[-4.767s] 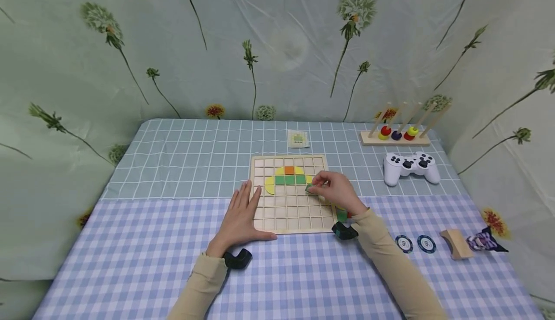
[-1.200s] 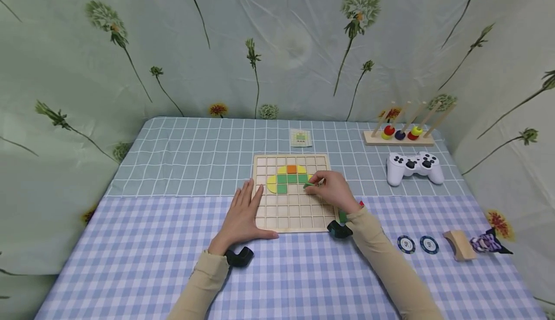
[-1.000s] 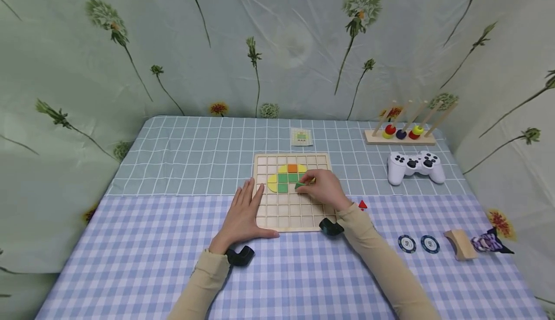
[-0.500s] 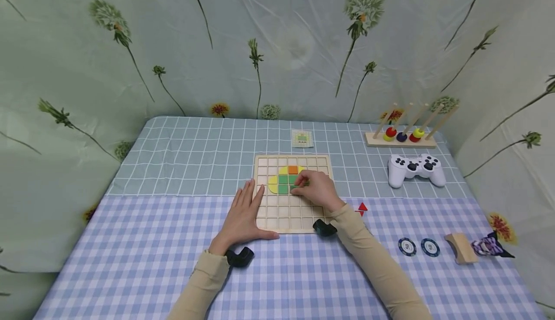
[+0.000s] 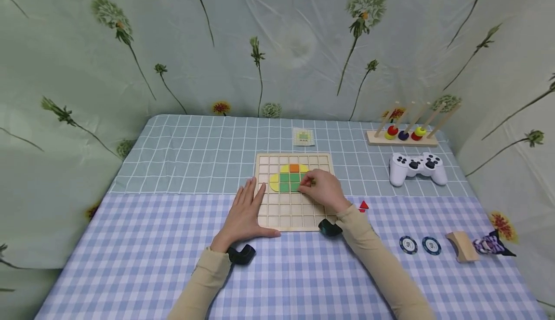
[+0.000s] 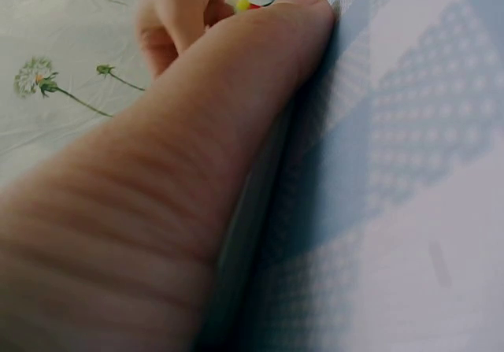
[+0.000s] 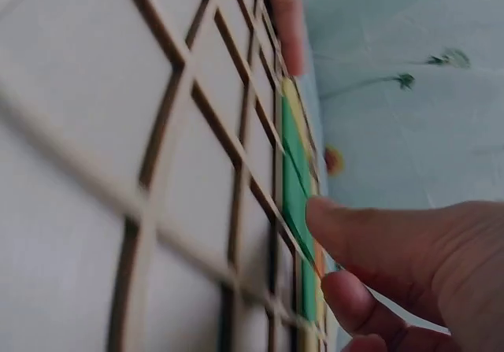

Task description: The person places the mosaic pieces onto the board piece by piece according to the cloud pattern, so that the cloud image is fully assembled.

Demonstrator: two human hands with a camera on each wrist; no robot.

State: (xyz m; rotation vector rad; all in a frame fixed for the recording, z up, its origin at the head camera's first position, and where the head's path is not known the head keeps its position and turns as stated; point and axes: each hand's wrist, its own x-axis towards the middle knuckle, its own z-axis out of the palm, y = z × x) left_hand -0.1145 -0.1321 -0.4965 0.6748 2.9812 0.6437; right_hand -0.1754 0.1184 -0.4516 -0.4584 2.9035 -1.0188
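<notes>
My left hand point(image 5: 243, 211) lies spread along the left and near edges of a wooden grid board point(image 5: 282, 219), fingers straight. In the board's cells are an orange square tile point(image 5: 294, 167), yellow rounded tiles point(image 5: 274, 182) and several green square tiles point(image 5: 284, 186). My right hand point(image 5: 323, 188) is over the board, fingertips right beside the lower green tiles. In the right wrist view its thumb point(image 7: 339, 222) and index finger stand slightly apart, with no tile showing between them. Part of the pattern's right side is hidden behind this hand.
Red triangle tiles point(image 5: 363, 205) lie right of the board, partly behind the right forearm. A pattern card point(image 5: 303, 137) is behind the board. Further right are a peg stand with beads point(image 5: 403, 140), a white game controller point(image 5: 417, 166), two poker chips point(image 5: 408, 245), a wooden arch block point(image 5: 463, 246) and a small purple figure point(image 5: 489, 244).
The right hand brought a green tile leftward and set it beside the other lower green tile, then let go and drew back slightly right. The left hand stayed on the board.
</notes>
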